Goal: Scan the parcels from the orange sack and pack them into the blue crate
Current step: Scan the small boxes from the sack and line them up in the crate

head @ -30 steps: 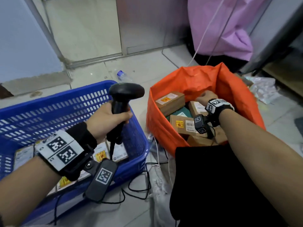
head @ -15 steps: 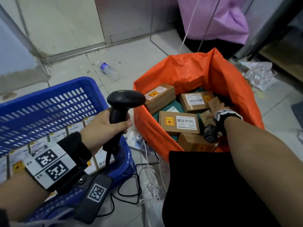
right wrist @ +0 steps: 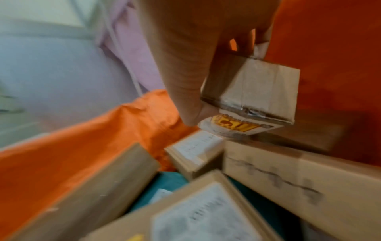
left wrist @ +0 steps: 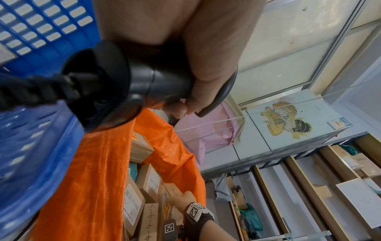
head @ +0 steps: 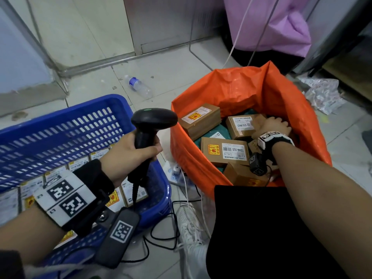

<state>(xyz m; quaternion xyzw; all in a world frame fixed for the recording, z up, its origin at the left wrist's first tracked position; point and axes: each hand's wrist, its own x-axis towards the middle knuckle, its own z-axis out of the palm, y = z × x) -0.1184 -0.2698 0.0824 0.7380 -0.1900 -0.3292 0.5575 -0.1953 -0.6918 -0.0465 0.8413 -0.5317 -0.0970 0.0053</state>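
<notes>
Our right hand (head: pixel 274 125) is down inside the orange sack (head: pixel 237 91), fingers and thumb curled round a small cardboard parcel (right wrist: pixel 257 88) near the sack's far wall; the wrist view is blurred, but the parcel seems lifted clear of the boxes beneath it, its yellow-labelled face turned downward and its long axis running roughly away from the wrist. Our left hand (head: pixel 128 152) is wrapped round the grip of the black barcode scanner (head: pixel 153 119), which stands nearly upright over the near right corner of the blue crate (head: pixel 60 125), its head pointing right toward the sack.

Around the held parcel we see several other brown boxes crowding the sack: one with a white barcode label (head: pixel 224 151) lying flat in the middle, another labelled box (head: pixel 241 125) just beside our right hand, and a tilted one (head: pixel 199 119) against the left wall (a green packet (head: pixel 220 135) shows between them). Labelled parcels (head: pixel 96 156) already line the crate's floor in rows. The scanner's cable (head: pixel 161 234) trails across the floor tiles between crate and sack, near a white shoe (head: pixel 189 224). A clear plastic bottle (head: pixel 138 87) lies on its side on the floor beyond the crate, and a pink bag (head: pixel 281 25) hangs behind the sack.
</notes>
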